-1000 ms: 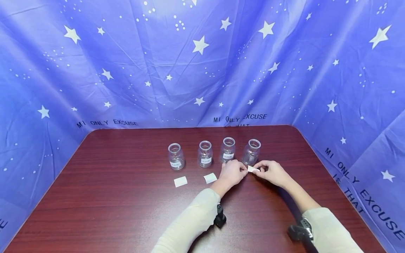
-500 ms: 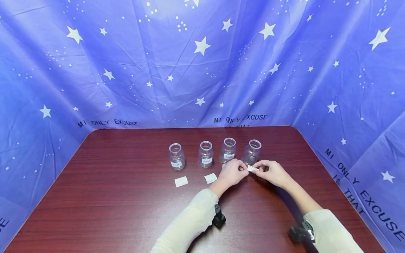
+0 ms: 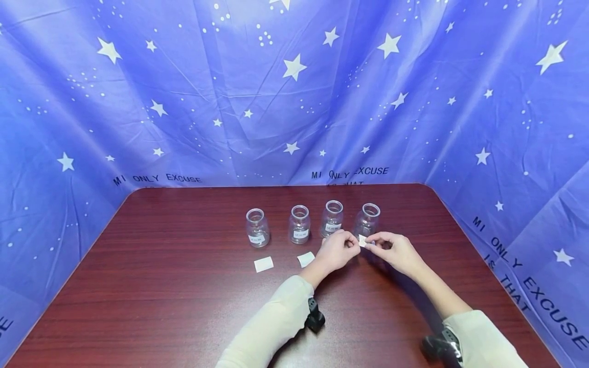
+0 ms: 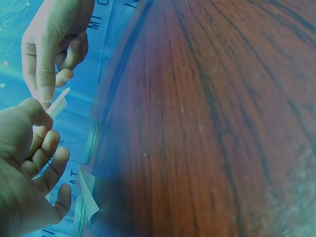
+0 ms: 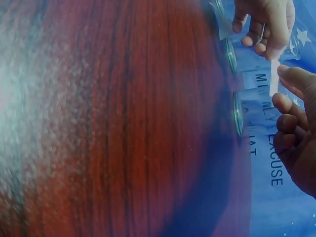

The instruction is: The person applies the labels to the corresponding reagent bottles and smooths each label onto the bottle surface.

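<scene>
In the head view, my left hand (image 3: 338, 250) pinches a small white printed label (image 3: 362, 240) by its left side. My right hand (image 3: 398, 253) holds the label's right side, thumb and index fingertips slightly apart at its edges. Just behind the label stands a clear glass jar (image 3: 367, 220) with no label visible on its front. Another labelled jar (image 3: 332, 217) stands behind my left hand. In the left wrist view, the label (image 4: 58, 104) is edge-on between both hands' fingertips. The right wrist view shows it as a thin white strip (image 5: 274, 79).
Two more labelled glass jars stand to the left, a middle jar (image 3: 299, 225) and a leftmost jar (image 3: 256, 228). A flat white slip (image 3: 264, 264) and a curled white slip (image 3: 306, 259) lie before them on the wooden table (image 3: 184, 306). A blue starry curtain (image 3: 230, 102) hangs behind.
The label has turned from a slanted position to a more upright one and moved slightly left. My right thumb and index have spread a little; the left hand has hardly moved.
</scene>
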Tool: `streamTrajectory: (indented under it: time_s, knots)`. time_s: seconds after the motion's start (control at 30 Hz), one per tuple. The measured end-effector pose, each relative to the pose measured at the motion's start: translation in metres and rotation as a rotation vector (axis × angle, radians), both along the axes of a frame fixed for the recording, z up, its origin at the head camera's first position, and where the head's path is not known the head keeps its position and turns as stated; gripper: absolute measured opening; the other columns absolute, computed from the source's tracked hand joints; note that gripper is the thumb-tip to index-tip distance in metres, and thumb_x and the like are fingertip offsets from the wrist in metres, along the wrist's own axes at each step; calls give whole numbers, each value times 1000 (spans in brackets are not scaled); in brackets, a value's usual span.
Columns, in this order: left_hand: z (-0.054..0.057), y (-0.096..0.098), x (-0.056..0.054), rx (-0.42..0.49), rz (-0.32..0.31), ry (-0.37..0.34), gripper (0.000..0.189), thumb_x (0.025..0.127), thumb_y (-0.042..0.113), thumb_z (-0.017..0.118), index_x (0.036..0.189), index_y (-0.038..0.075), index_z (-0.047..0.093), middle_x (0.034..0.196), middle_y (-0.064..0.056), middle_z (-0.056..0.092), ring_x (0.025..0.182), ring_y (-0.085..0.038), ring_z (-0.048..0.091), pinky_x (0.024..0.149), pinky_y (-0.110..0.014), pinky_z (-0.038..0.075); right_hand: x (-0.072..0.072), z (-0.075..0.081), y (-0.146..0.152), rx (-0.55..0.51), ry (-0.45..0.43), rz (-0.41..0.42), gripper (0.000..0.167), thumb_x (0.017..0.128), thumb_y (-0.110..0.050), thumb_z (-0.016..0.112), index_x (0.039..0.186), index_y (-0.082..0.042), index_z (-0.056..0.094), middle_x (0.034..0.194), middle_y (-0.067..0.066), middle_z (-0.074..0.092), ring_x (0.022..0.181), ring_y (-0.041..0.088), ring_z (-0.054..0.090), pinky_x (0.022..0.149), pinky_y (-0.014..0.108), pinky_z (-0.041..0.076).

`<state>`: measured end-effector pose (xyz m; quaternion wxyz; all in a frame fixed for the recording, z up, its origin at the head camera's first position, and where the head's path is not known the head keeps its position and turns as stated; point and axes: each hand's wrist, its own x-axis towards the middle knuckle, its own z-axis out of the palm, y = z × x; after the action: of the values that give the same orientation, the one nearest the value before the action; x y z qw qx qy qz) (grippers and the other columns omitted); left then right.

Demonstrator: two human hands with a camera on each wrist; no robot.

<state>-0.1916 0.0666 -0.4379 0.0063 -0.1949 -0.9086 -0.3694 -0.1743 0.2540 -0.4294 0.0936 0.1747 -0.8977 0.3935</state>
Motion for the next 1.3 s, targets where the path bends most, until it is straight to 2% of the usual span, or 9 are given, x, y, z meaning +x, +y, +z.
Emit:
streamTrajectory:
  time_s: [0.13, 0.3, 0.5, 0.8, 0.97, 1.13, 1.3]
  knots:
    - [1, -1, 0, 36, -41, 24, 9, 82, 25, 58, 85, 21, 66, 78, 13, 53, 71, 3, 47, 76, -20, 36, 1, 4, -1, 14, 20, 13, 11, 81, -14, 72, 91, -12, 71, 69, -5, 61, 58, -1, 46, 50, 19, 40]
    - [2, -2, -1, 68, -93, 38, 12, 88, 26, 57, 91, 20, 67, 81, 11, 55, 73, 3, 47, 70, -12, 36, 1, 7, -2, 18, -5, 31, 10, 82, -14, 70, 92, -12, 72, 79, -1, 69, 63, -1, 50, 55, 18, 43]
    - [2, -4, -1, 76, -131, 53, 14, 91, 27, 55, 95, 19, 66, 84, 10, 55, 75, 1, 47, 69, -11, 36, 1, 10, -3, -14, -70, 49, 12, 83, -17, 70, 93, -11, 72, 75, 4, 68, 62, -1, 51, 56, 19, 44]
    - [1, -4, -1, 78, -142, 72, 13, 92, 27, 56, 94, 20, 66, 84, 10, 55, 76, 1, 48, 71, -12, 36, 0, 10, -4, -6, -114, 33, 12, 86, -15, 67, 94, -7, 71, 68, 10, 64, 61, 14, 57, 54, 20, 45]
    - [2, -4, -1, 110, -130, 62, 11, 89, 25, 58, 91, 19, 66, 83, 9, 56, 75, 2, 49, 69, -10, 37, -1, 9, -5, -12, -121, 18, 12, 87, -9, 64, 94, -2, 70, 69, 14, 63, 59, 14, 57, 53, 21, 45]
    - [2, -5, 0, 148, -106, 47, 9, 84, 22, 60, 88, 17, 66, 82, 9, 57, 73, 2, 48, 67, -10, 38, -1, 9, -5, -35, -119, 5, 8, 88, -10, 63, 90, -4, 68, 64, 4, 61, 56, 12, 55, 51, 21, 43]
    - [2, -5, 1, 129, -84, 39, 8, 80, 23, 59, 85, 19, 64, 79, 11, 56, 74, 1, 47, 70, -13, 36, -2, 10, -3, -51, -107, -40, 7, 88, -12, 62, 86, -7, 65, 63, 1, 59, 54, 7, 52, 50, 21, 41]
